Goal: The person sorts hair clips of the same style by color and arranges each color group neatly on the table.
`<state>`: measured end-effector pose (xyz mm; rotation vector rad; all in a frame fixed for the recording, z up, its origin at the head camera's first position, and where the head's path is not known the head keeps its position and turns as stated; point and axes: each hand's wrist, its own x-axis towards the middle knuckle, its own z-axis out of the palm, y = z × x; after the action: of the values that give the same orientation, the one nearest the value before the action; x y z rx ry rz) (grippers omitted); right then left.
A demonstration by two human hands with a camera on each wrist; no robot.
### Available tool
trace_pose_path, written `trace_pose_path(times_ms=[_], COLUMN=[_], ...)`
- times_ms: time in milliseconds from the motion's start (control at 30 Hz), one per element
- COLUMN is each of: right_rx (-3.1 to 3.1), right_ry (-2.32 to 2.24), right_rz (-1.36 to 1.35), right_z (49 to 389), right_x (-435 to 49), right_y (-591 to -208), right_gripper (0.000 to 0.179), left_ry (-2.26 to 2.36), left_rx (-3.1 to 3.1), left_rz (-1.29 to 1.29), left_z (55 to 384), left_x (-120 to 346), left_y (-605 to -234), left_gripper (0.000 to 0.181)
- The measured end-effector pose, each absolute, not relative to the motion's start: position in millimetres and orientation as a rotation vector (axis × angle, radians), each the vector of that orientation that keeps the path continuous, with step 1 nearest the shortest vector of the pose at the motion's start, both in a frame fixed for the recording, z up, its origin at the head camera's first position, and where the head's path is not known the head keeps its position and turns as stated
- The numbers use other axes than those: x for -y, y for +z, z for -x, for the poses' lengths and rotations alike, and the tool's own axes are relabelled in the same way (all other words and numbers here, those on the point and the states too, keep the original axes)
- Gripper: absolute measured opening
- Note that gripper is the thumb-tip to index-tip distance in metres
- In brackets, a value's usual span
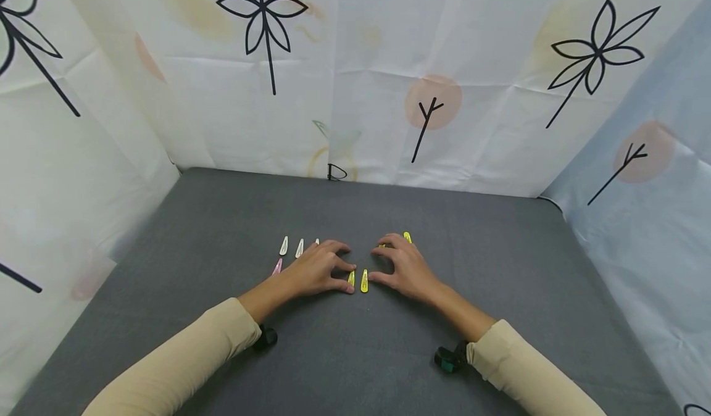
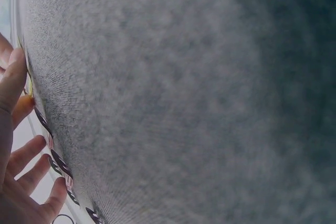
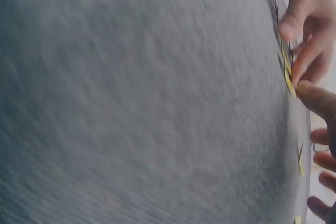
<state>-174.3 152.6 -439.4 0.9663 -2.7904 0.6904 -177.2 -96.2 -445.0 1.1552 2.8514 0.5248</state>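
Note:
Two yellow snap hair clips lie side by side between the hands on the grey table. My left hand [image 1: 316,269] pinches the left yellow hair clip [image 1: 352,278] lengthwise, index finger at its far end and thumb at its near end. Just beside it is the right yellow hair clip [image 1: 364,281]. My right hand [image 1: 408,271] has its thumb tip close against that clip, with the fingers spread and loosely bent above the cloth; whether the thumb touches it I cannot tell. In the right wrist view, both thumbs are near the yellow clips [image 3: 287,77].
White hair clips [image 1: 284,245] and a pink one [image 1: 277,266] lie left of my left hand, partly hidden by it. Beyond my right fingers is another yellow clip [image 1: 407,237]. The grey table [image 1: 355,360] is bordered by printed white curtains [image 1: 366,45].

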Motion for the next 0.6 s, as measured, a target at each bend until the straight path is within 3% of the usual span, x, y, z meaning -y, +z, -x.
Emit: trace_pose_path(times_ms=[233,600], right_rx=[2.833,2.848], right_ry=[0.573,0.508], right_rz=[-0.744,-0.673], right_z=[190,201], right_x=[-159,-158], right_y=[-444,-448], right_gripper=[0.058,0.061], left_ry=[0.522,0.546], left_rx=[-2.843,-2.852], left_rz=[-1.140,-1.148], left_z=[178,177], left_x=[96,96], left_y=[-445,-446], left_gripper=[0.053,0.054])
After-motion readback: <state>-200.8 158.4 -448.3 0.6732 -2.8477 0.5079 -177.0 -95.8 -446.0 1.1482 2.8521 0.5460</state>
